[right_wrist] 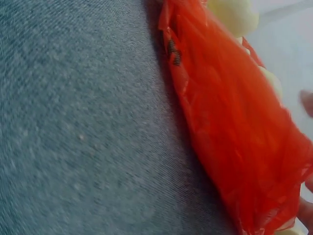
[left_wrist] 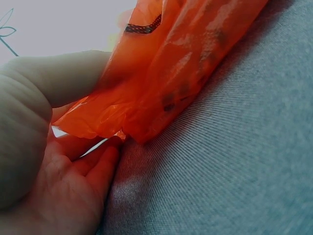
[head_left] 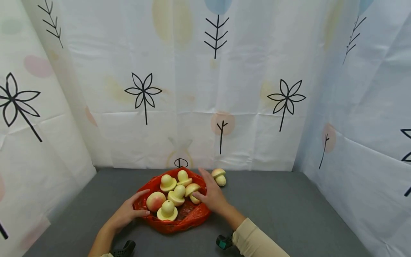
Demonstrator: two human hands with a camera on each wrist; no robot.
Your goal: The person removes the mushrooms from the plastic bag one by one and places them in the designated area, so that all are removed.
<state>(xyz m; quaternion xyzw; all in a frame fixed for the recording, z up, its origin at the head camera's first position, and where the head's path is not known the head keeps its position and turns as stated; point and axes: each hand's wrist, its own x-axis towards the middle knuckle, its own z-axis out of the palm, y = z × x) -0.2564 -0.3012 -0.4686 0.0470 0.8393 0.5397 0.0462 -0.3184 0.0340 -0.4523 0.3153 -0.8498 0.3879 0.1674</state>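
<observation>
A red plastic bag [head_left: 173,227] lies spread on the table with its mouth facing up. Inside sit several pale yellow mushroom-shaped pieces [head_left: 168,209], one showing a pink-tinged cap [head_left: 156,201]. My left hand [head_left: 126,213] holds the bag's left side, thumb and fingers on either side of the plastic in the left wrist view. At the bag's right rim is my right hand [head_left: 216,195], fingers spread, thumb beside a mushroom-shaped piece [head_left: 192,192]. In the right wrist view its fingers [right_wrist: 307,213] show only at the edge.
Another mushroom-shaped piece [head_left: 219,177] lies outside the bag, behind my right hand. The grey table [head_left: 273,210] ends at white patterned cloth walls [head_left: 192,135] at the back and sides. Dark wrist devices [head_left: 224,242] sit at both wrists.
</observation>
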